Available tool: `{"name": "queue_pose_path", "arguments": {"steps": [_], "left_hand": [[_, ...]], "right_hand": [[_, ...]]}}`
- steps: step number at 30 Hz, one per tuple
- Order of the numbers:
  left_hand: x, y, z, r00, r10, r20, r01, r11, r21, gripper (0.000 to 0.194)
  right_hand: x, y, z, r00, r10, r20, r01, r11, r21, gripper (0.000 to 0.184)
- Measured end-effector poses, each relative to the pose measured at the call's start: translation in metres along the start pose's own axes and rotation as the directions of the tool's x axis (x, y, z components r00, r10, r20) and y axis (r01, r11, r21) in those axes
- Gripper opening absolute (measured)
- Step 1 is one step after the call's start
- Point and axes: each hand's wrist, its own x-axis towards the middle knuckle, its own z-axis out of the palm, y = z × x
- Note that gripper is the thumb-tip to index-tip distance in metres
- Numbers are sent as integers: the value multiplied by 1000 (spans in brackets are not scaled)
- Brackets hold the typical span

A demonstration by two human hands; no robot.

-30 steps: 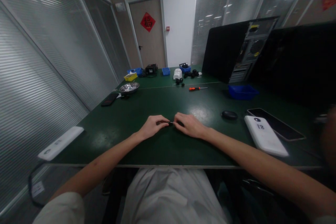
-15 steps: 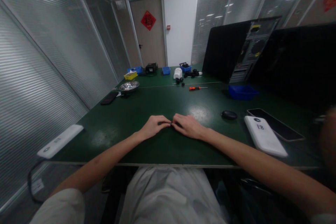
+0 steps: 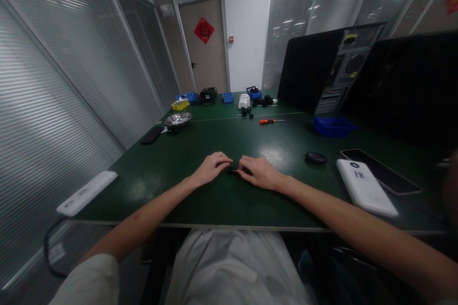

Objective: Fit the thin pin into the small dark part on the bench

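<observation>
My right hand (image 3: 260, 172) rests on the green table with its thumb and fingers pinched on a small black part (image 3: 232, 170). That part sticks out to the left of the fingertips, too small and dark for its kind to be made out. Just left of it is my left hand (image 3: 211, 168), its thumb and fingertips apart and holding nothing I can see. A black computer mouse (image 3: 315, 158) lies to the right of my right hand. Farther up the table is a screwdriver (image 3: 267, 122) with an orange and black handle.
On the right are a white device (image 3: 365, 188), a dark phone (image 3: 390, 174), a blue tray (image 3: 333, 126) and a computer case (image 3: 331, 69). On the left stand a metal bowl (image 3: 178, 119), a black phone (image 3: 152, 135) and a white device (image 3: 88, 193). Small bins line the far end.
My left thumb and fingers have parted and drawn back slightly to the left. The black part now shows between the hands, still at my right fingertips. The view has shifted slightly.
</observation>
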Motion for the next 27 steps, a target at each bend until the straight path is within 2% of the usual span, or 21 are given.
{"name": "queue_pose_path", "arguments": {"steps": [6, 12, 18, 21, 24, 25, 27], "left_hand": [[-10, 17, -3, 997, 60, 55, -63, 997, 42, 34], [-6, 10, 1, 998, 59, 14, -60, 996, 64, 20], [-6, 7, -2, 996, 1, 92, -9, 996, 90, 26], [-10, -13, -21, 994, -57, 93, 50, 996, 70, 27], [-24, -56, -57, 970, -244, -15, 244, 964, 105, 32], [-31, -73, -72, 942, -328, -76, 336, 932, 137, 34], [-51, -109, -103, 856, -472, -213, 513, 827, 231, 35]], "right_hand": [[-1, 0, -1, 1000, 25, 6, -25, 1000, -10, 15], [0, 6, -1, 992, 119, -42, -120, 992, -37, 15], [0, 7, -3, 986, 157, -56, -158, 987, -21, 17], [0, 7, -5, 987, 156, -44, -156, 988, -3, 17], [-1, 7, -6, 986, 160, -45, -160, 987, 7, 17], [-2, 7, -7, 986, 161, -45, -160, 987, 10, 17], [-2, 8, -7, 986, 161, -42, -160, 987, 14, 18]]}}
